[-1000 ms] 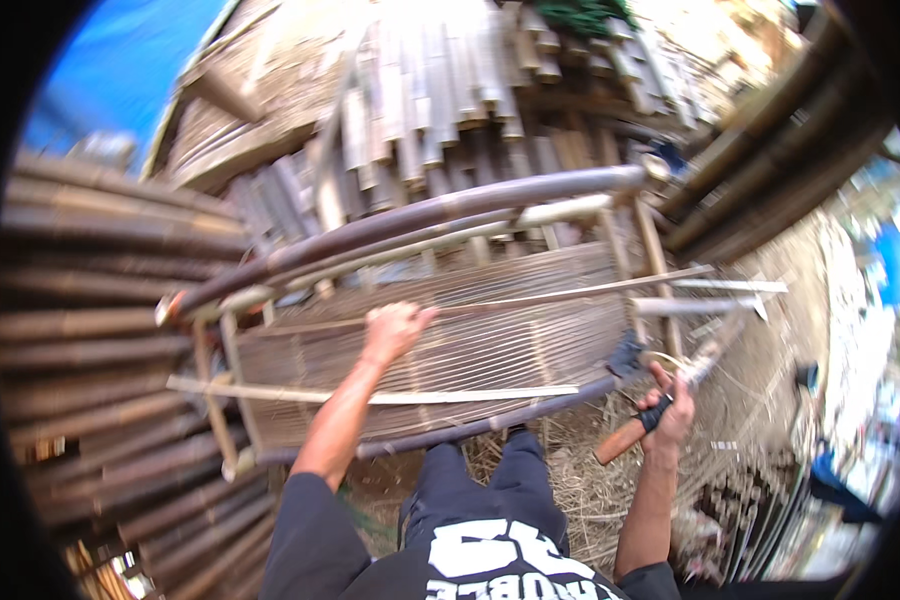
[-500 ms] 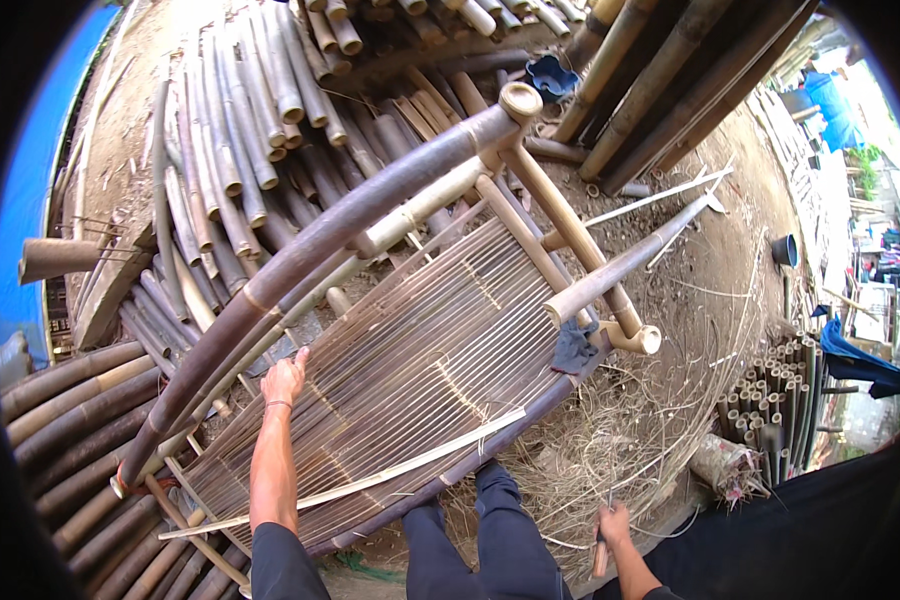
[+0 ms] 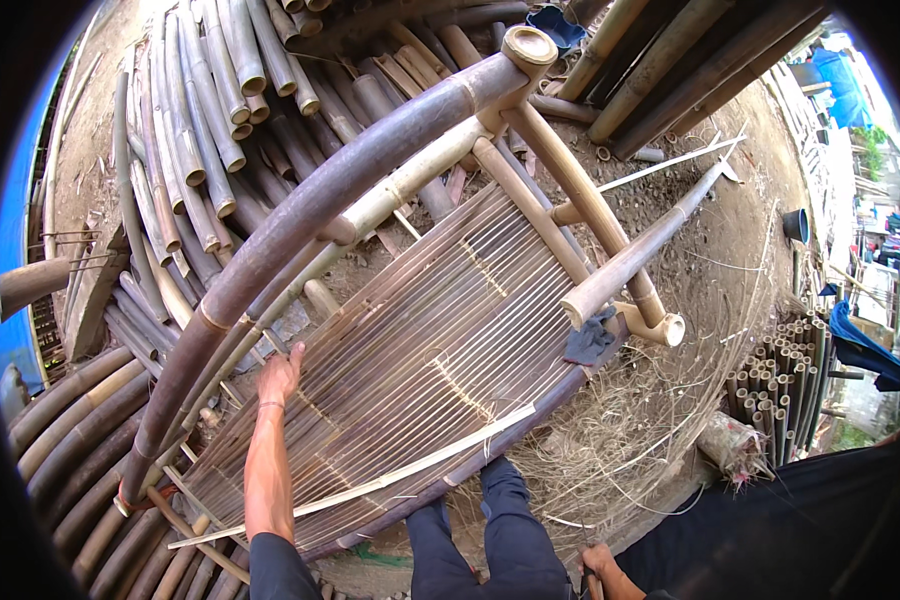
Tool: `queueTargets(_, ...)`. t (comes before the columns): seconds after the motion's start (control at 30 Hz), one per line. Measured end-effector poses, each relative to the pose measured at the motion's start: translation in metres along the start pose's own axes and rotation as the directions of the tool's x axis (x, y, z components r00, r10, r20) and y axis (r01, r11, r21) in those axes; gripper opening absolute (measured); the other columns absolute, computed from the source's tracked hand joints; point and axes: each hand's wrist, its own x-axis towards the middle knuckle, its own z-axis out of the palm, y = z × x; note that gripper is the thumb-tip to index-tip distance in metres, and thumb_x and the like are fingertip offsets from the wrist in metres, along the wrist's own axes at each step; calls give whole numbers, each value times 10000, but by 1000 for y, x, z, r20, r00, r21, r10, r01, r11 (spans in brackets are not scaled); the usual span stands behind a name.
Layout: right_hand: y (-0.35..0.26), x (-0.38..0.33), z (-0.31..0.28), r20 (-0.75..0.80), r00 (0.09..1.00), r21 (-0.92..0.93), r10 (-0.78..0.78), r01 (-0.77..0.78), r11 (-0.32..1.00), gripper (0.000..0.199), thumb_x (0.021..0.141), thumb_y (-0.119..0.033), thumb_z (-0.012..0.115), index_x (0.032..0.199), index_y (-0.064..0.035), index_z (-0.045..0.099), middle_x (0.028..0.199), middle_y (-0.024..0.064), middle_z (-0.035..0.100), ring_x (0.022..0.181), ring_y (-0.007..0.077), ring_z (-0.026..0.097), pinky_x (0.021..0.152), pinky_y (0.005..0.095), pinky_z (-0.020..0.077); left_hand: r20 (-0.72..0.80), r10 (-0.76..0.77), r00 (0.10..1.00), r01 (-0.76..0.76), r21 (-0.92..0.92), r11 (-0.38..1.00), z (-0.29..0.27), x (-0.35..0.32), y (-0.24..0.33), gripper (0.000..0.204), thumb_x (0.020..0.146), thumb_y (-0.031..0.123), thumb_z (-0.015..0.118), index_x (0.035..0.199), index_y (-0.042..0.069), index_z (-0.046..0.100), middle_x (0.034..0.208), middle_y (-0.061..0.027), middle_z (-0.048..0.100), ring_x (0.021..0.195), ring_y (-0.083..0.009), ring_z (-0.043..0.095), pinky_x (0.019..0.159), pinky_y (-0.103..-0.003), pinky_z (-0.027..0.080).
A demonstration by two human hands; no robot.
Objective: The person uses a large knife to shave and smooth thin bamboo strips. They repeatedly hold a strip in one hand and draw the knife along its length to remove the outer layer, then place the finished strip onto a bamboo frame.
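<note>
"Where is the left hand (image 3: 281, 377)?"

"Left of the frame's middle, with the left forearm (image 3: 269, 470) rising nearly upright from the lower edge."

"How is it held?"

"Wrist (image 3: 272, 405) almost straight, thumb (image 3: 298, 354) pointing up; its other fingers are hard to make out."

"And the right hand (image 3: 599, 559)?"

"Low, right of centre, by the bottom edge, curled into a closed grip. The right forearm (image 3: 630, 585) slants down to its right, mostly cut off."

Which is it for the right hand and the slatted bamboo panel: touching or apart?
Apart. The head view shows straw-strewn ground and the dark front rail between the right hand and the slatted bamboo panel.
</note>
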Motion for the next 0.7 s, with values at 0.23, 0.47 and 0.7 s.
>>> queueTargets(0.23, -225, -88, 1, -223, 779, -285, -586, 523, 803, 671, 796, -224, 632, 1388, -23, 386, 995, 270, 652, 952, 442, 634, 847, 476, 489, 95, 56, 994, -50, -71, 996, 4, 19, -19, 973, 881, 766, 253, 951, -107, 676, 1036, -374, 605, 1068, -462, 590, 928, -496, 440)
queueTargets(0.47, -457, -57, 30, -270, -8, -625, -963, 762, 169, 706, 886, -128, 603, 1505, -151, 264, 910, 169, 524, 746, 341, 598, 625, 429, 533, 160, 61, 985, -38, -142, 989, 1, 26, -22, 982, 858, 789, 294, 911, -113, 678, 953, -374, 621, 1013, -466, 608, 897, -484, 440)
queueTargets(0.7, -607, -39, 22, -347, 210, -671, -914, 625, 398, 593, 907, -183, 531, 1463, -188, 324, 1078, 250, 539, 902, 446, 636, 778, 538, 522, 34, 120, 992, -112, -187, 976, 1, 11, -17, 887, 862, 772, 326, 749, -42, 659, 772, -300, 618, 814, -462, 617, 733, -496, 443)
